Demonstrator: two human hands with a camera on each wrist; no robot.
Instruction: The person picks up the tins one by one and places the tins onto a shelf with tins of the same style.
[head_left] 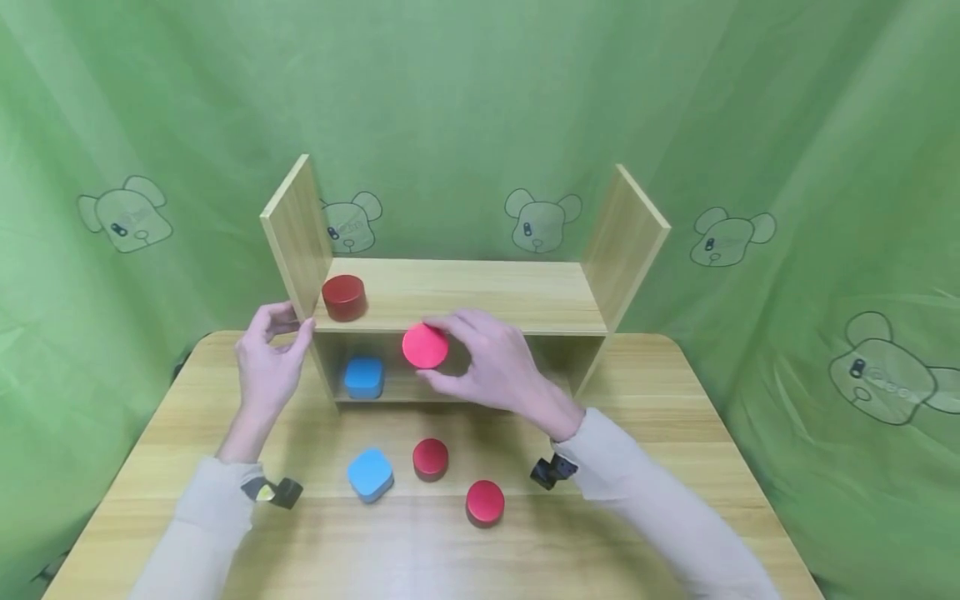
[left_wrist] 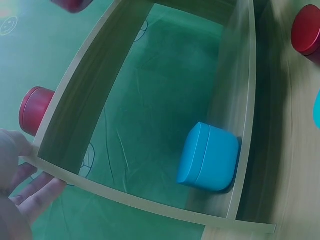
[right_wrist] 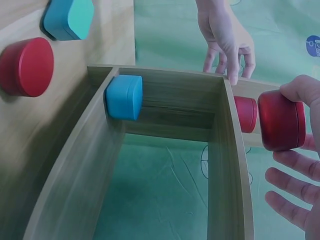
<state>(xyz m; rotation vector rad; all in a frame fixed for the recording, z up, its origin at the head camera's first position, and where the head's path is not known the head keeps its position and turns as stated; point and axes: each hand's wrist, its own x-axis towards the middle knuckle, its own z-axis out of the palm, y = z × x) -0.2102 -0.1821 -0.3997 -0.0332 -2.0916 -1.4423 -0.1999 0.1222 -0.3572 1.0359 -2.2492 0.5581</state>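
Observation:
My right hand pinches a round red tin between thumb and fingers, in front of the upper board of a wooden shelf. At the shelf's left side, my left hand grips the side panel, thumb at its front edge; the left wrist view shows fingers around that corner. A second red tin stands on the upper board at the left end. Below it, a blue squarish tin sits on the lower board. In the right wrist view the held tin overlaps the shelved red one.
On the table before the shelf lie another blue tin and two red tins, one nearer the shelf and one farther right. The shelf's side panels rise above the upper board. A green curtain hangs behind.

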